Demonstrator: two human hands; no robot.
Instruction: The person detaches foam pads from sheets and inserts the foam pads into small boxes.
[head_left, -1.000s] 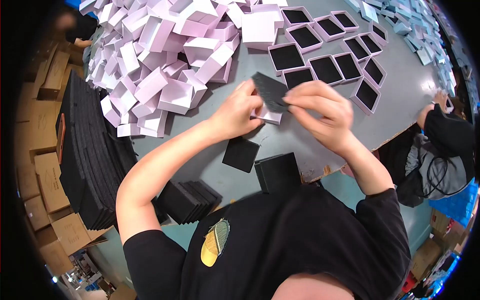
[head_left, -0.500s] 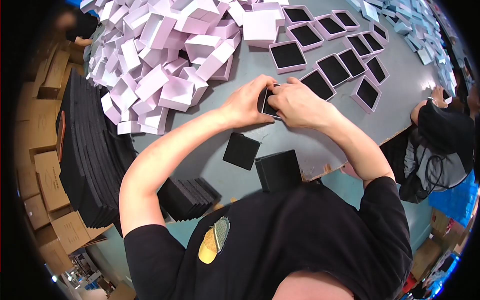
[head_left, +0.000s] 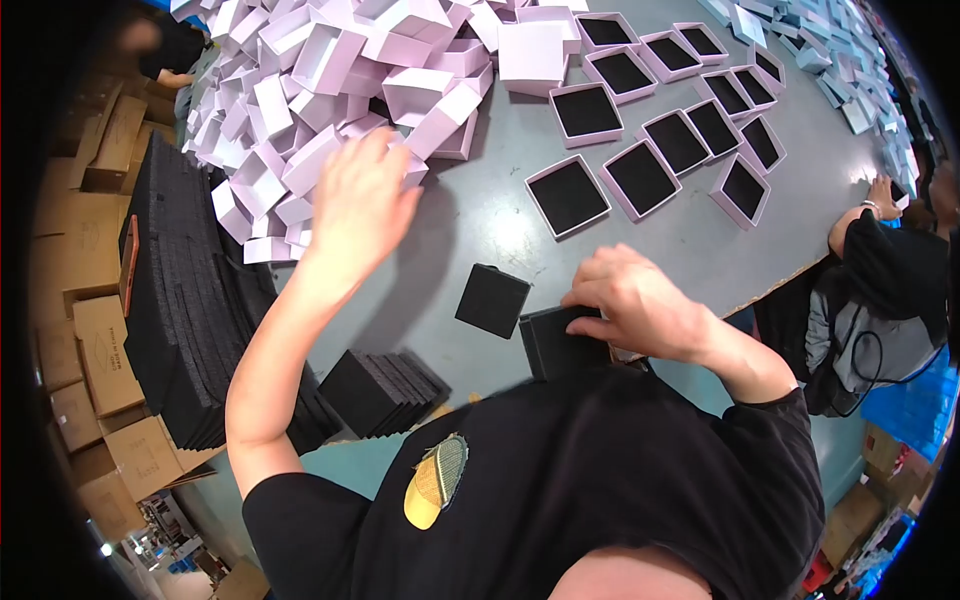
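My left hand [head_left: 363,190] is over the near edge of a pile of pale pink boxes [head_left: 325,60], fingers apart, with no box visibly held. At the stack of black foam squares [head_left: 560,345] near the table's front edge is my right hand [head_left: 635,300], its thumb and fingers apart over the top. A separate black foam square [head_left: 493,300] lies just left of that stack. Beyond my hands, a pink box with a black insert [head_left: 568,196] lies flat beside several others like it [head_left: 640,180].
Large black foam sheets [head_left: 175,290] stand at the left, with cut foam pieces [head_left: 380,393] at the front edge. Blue boxes [head_left: 840,60] are heaped at the far right. A co-worker's hand [head_left: 882,198] is at the right edge; another person's arm [head_left: 173,78] shows top left.
Both hands have left the box with the black insert, which now lies on the table. My left hand moved left to the pile, my right hand back toward the foam stack.
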